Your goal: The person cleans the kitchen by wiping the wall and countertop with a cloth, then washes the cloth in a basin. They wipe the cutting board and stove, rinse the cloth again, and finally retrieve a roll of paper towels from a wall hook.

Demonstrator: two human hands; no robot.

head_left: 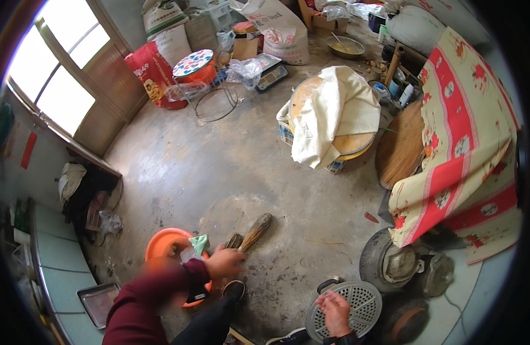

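My left hand (226, 261), in a maroon sleeve, reaches over the right side of an orange plastic basin (170, 235). Its fingertips are beside the base of a straw brush (256, 230); whether they touch it, I cannot tell. A second brush (233, 240) lies just behind that hand. In the basin are a pale green cloth (199, 243) and clear plastic, partly hidden by my arm. My right hand (335, 310) is over a round perforated metal steamer plate (363, 302), its fingers loosely curled; contact with the plate is unclear.
A dark metal kettle (379, 258) stands right of the steamer plate. Farther off, a white cloth (329, 112) covers part of a round wooden board (306, 97). A floral sheet (454, 142) hangs at the right. A wire stand (215, 103) is near the sacks. My feet are close to the basin.
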